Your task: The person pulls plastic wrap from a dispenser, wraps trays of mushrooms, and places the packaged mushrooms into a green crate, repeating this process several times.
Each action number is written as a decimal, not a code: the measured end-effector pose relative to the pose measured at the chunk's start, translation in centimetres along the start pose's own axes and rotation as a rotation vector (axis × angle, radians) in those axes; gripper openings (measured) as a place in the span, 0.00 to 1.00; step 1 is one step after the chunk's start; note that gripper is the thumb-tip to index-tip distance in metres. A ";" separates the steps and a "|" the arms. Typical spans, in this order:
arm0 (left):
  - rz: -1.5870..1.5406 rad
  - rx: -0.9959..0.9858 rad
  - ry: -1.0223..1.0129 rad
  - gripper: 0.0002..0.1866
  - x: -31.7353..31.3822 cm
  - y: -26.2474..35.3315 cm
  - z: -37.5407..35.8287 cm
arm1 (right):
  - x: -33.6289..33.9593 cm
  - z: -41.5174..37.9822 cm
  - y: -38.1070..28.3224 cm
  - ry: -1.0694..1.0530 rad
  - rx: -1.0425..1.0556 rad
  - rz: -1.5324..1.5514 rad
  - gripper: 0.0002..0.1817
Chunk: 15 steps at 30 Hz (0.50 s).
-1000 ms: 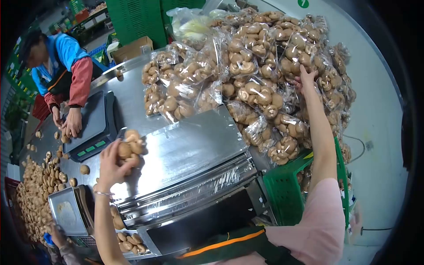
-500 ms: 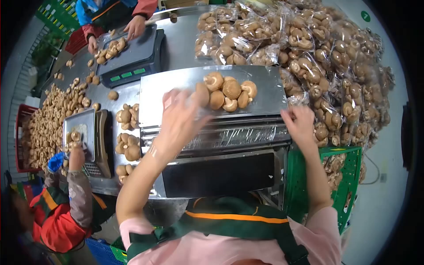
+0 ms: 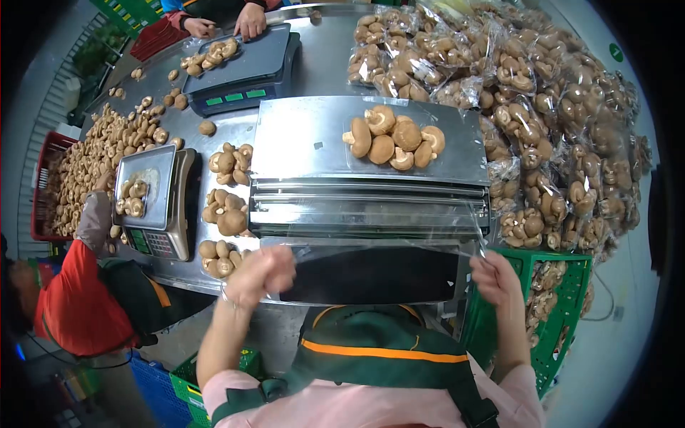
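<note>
My left hand (image 3: 262, 274) is closed on one edge of a clear plastic film (image 3: 364, 245), near the lower left of the wrapping machine. At the lower right, my right hand (image 3: 495, 275) pinches the film's other side. Between them the film stretches across the machine's dark plate (image 3: 367, 277). Behind it run the metal rollers (image 3: 364, 191). A group of brown mushrooms (image 3: 405, 137) sits on the machine's steel top (image 3: 300, 143), apart from both hands; a clear tray seems to lie under it.
Wrapped mushroom packs (image 3: 528, 114) are heaped at right, above a green crate (image 3: 564, 321). Loose mushrooms (image 3: 107, 150) and scales (image 3: 146, 187) stand at left. A co-worker in red (image 3: 78, 307) reaches in there; another's hands (image 3: 250, 21) are at the far scale (image 3: 246, 64).
Both hands have come back toward my body, the left from beside the mushrooms, and now hold film between them. The view has shifted. The near co-worker's arm has moved to the mushroom pile.
</note>
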<state>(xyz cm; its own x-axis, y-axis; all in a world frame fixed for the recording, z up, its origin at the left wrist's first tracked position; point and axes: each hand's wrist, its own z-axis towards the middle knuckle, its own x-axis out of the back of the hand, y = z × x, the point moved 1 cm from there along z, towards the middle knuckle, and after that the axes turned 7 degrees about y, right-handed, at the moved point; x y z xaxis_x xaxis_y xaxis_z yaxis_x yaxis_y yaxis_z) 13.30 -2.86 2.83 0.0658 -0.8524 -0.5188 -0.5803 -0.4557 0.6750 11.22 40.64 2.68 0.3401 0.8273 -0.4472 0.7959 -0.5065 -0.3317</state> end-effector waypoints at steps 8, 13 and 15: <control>-0.306 -0.604 -0.154 0.24 -9.6 14.4 8.6 | -8.9 4.0 -15.7 -0.791 0.741 0.246 0.10; 1.131 -1.038 0.110 0.23 -5.8 11.5 26.2 | -18.0 18.0 -16.7 0.182 0.987 -1.199 0.20; 1.368 -0.941 -0.013 0.24 -4.7 9.3 27.5 | -16.7 19.8 -16.4 -0.125 1.132 -1.574 0.20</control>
<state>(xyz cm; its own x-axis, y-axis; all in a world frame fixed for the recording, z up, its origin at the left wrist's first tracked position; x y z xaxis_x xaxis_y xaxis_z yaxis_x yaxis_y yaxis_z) -14.74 3.92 -2.85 -0.0550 -0.7266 0.6849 0.4618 0.5896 0.6626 -17.42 30.25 -0.88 -0.3151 0.6323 0.7078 -0.3534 0.6140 -0.7058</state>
